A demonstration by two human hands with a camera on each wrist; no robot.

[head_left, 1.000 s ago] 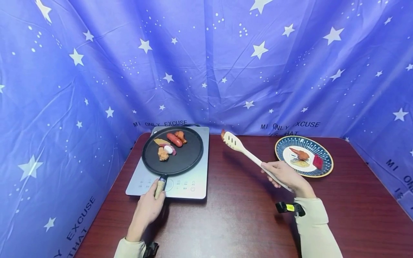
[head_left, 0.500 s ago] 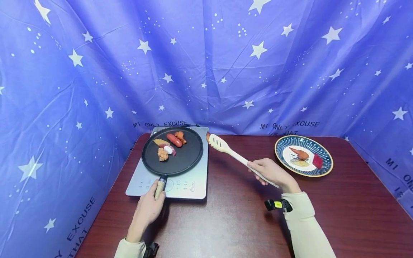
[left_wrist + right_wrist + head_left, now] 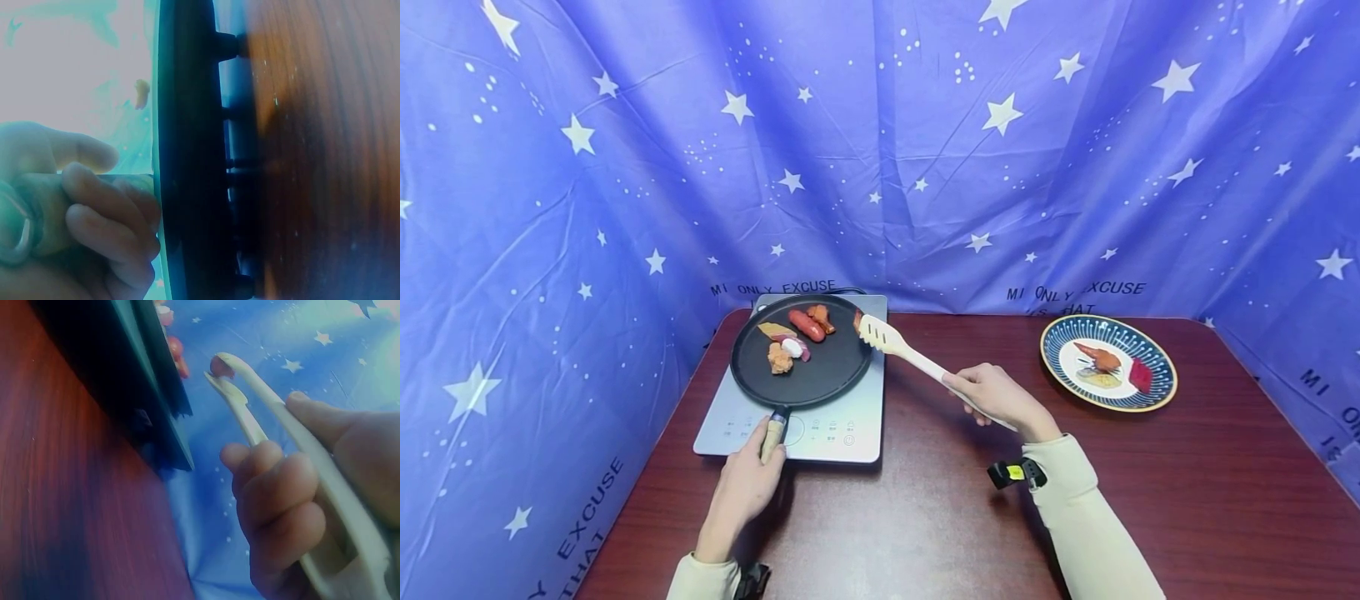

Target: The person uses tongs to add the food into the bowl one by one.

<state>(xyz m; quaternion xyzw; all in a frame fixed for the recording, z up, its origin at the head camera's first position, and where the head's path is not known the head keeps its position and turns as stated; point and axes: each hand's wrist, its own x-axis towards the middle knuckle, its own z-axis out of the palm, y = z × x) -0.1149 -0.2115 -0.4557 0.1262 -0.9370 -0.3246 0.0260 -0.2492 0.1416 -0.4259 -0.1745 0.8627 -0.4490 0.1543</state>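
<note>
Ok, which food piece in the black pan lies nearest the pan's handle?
The lumpy golden piece: it sits closest to the handle, with the red sausage and the other pieces farther up the pan.

Reaching over the table (image 3: 955, 517) with the left arm (image 3: 703, 579) and the right arm (image 3: 1078, 517), both sleeved and slanting inward. Gripping with the left hand (image 3: 748, 479), near the table's left edge, with the fingers (image 3: 103, 234) curled in tightly. Holding also with the right hand (image 3: 1000, 396), closer to the far edge and roughly midway between the side edges, angled leftward from the right wrist (image 3: 1041, 423), with the thumb (image 3: 315, 415) stretched out opposite folded fingers
</note>
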